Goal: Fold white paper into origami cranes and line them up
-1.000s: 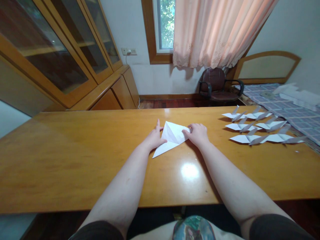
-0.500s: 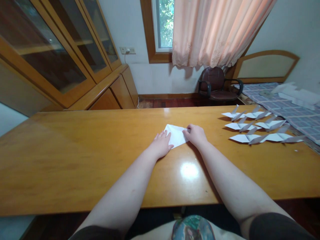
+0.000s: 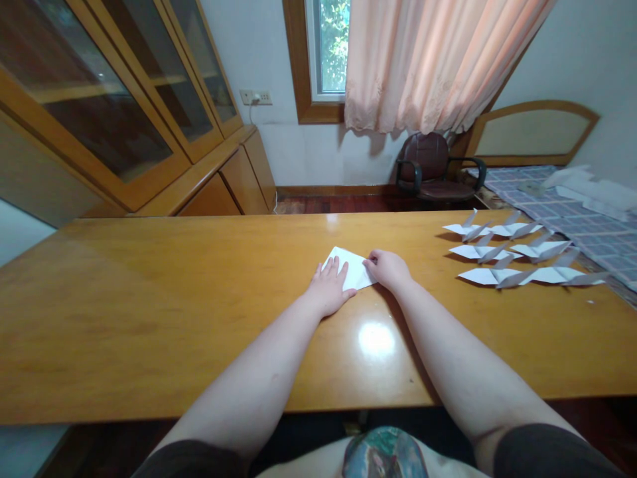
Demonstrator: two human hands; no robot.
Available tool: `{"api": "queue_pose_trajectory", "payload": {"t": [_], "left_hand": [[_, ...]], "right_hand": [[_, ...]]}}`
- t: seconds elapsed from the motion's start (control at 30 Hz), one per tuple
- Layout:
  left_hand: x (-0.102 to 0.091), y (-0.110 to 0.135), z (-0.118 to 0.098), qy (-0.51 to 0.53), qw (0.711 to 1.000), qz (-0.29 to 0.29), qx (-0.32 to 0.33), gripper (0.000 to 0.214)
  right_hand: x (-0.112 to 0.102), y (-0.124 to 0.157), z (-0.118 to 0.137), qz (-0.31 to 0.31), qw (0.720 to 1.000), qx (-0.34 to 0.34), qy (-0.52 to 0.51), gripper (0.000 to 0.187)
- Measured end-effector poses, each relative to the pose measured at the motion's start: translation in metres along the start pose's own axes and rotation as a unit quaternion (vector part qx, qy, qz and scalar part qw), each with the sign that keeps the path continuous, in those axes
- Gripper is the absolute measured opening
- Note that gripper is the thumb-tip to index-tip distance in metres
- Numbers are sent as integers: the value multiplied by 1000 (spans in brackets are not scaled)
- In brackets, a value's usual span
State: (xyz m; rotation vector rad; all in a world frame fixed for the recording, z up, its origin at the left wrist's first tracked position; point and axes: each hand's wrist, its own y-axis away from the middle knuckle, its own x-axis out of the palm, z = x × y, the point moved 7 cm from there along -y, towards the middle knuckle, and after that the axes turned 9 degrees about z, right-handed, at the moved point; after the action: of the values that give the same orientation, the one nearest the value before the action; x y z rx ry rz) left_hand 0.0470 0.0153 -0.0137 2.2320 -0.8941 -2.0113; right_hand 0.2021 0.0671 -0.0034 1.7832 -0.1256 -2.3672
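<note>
A folded sheet of white paper (image 3: pixel 354 271) lies on the wooden table (image 3: pixel 164 318) in front of me. My left hand (image 3: pixel 329 287) rests flat on the paper's left part, fingers spread. At the paper's right corner, my right hand (image 3: pixel 389 269) pinches the edge between thumb and curled fingers. Part of the paper is hidden under the left hand, and its right tip is covered by the right hand.
Several folded white paper cranes (image 3: pixel 490 276) stand in rows at the table's right end. Beyond the table are a brown office chair (image 3: pixel 432 166), a bed with a checked cover (image 3: pixel 552 206) and a glass-doored cabinet (image 3: pixel 199 133).
My left hand has slid a little to the right over the paper, covering more of it. The right hand stays at the right corner.
</note>
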Motion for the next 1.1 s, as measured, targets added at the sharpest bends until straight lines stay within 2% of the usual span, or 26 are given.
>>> {"api": "queue_pose_trajectory", "payload": {"t": [0.53, 0.83, 1.1], "left_hand": [[6, -3, 4, 13, 1000, -12, -12, 81], [6, -2, -2, 4, 999, -29, -40, 78], [7, 0, -6, 18, 998, -28, -48, 77]], "right_hand": [[-2, 0, -1, 4, 1000, 26, -18, 32], [1, -2, -2, 17, 999, 45, -14, 33], [-2, 0, -3, 3, 999, 52, -14, 35]]}}
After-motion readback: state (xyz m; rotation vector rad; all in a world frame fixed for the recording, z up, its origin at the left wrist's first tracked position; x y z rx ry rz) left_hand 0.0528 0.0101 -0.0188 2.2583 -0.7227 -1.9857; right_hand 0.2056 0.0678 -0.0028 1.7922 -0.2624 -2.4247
